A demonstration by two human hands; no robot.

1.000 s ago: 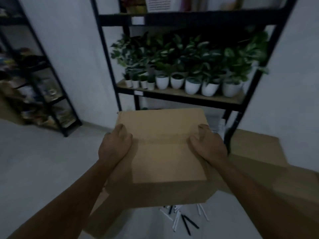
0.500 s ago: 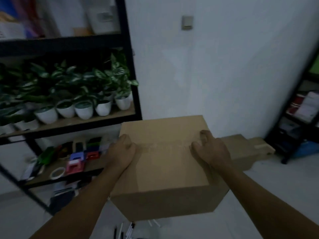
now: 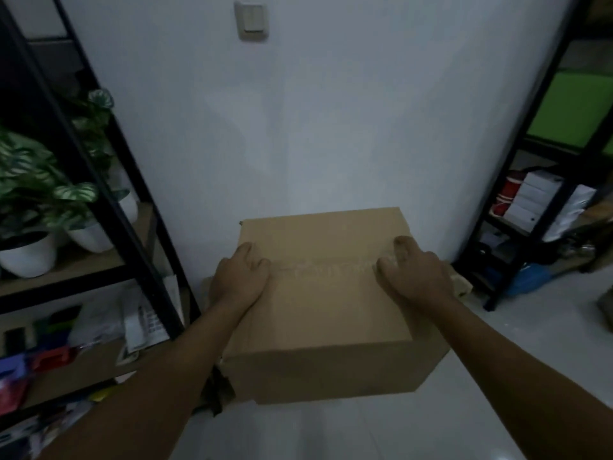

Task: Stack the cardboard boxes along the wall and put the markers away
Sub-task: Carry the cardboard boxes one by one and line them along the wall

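I hold a closed brown cardboard box [image 3: 326,307] in front of me, facing the white wall. My left hand [image 3: 239,278] grips its left top edge and my right hand [image 3: 416,275] grips its right top edge, fingers curled over the taped seam. Behind and below it, corners of another cardboard box [image 3: 461,283] on the floor by the wall show on either side. The rest of that lower box is hidden. No markers are in view.
A black shelf rack [image 3: 109,207] with potted plants in white pots [image 3: 28,255] and papers stands at left. Another black rack [image 3: 544,180] with white boxes and a green bin stands at right. A light switch [image 3: 252,21] is on the wall. The floor is pale tile.
My view and the carried box have swung right, from the plant rack to the bare wall. The markers on the floor have left the view. Both hands keep their grip.
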